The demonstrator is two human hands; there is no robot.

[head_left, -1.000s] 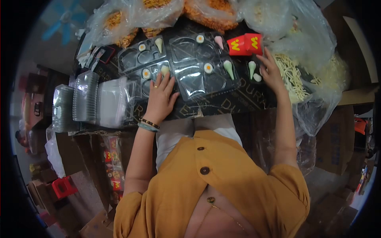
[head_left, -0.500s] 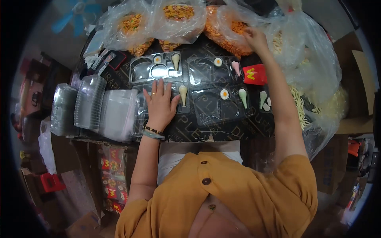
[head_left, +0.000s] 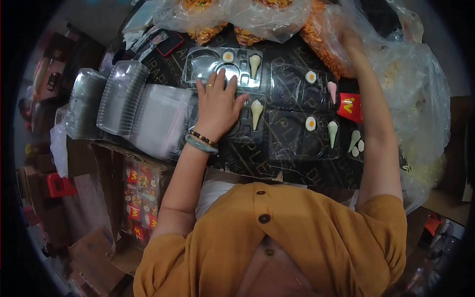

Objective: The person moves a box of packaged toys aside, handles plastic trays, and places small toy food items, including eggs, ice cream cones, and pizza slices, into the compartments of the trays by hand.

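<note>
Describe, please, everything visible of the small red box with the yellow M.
The small red box bears a yellow M-shaped mark and looks like glossy card or plastic. It lies tilted on the dark printed table cover, just right of the clear trays, close to a pink cone. The right forearm runs along its right edge; whether they touch is unclear. Its contents are not visible.
</note>
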